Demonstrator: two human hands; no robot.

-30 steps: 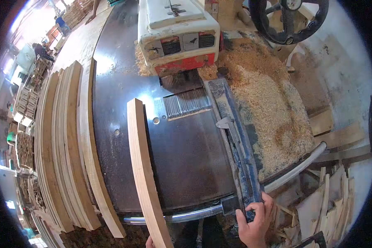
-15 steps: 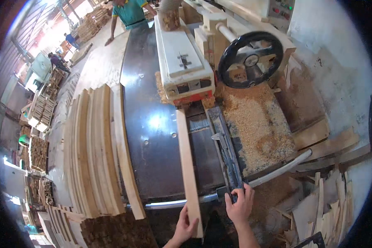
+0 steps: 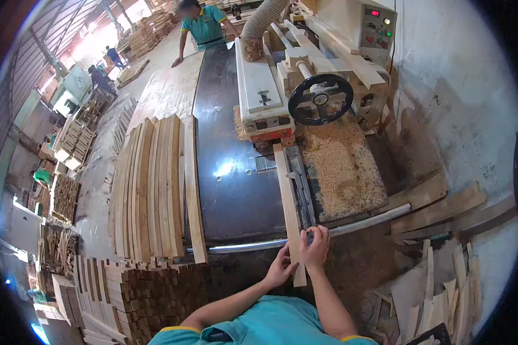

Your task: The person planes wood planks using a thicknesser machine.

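Observation:
A long pale wooden strip lies against the metal guide rail, its far end at the mouth of the white machine. My left hand is curled at the left side of the strip's near end, fingers against the wood. On the right side, my right hand has its thumb at the strip and its fingers bent near the guide's end; what they grip is partly hidden. A row of wooden strips rests on the table to the left, with a single strip beside it.
A black handwheel and sawdust are at the right. A metal bar runs along the table's front edge. Stacked wood stands below left, scrap wood lower right. A person stands beyond the table.
The strip now sits against the guide rail instead of apart from it. My hands have come closer together at its near end. The view has shifted, showing more of my arms and the control panel.

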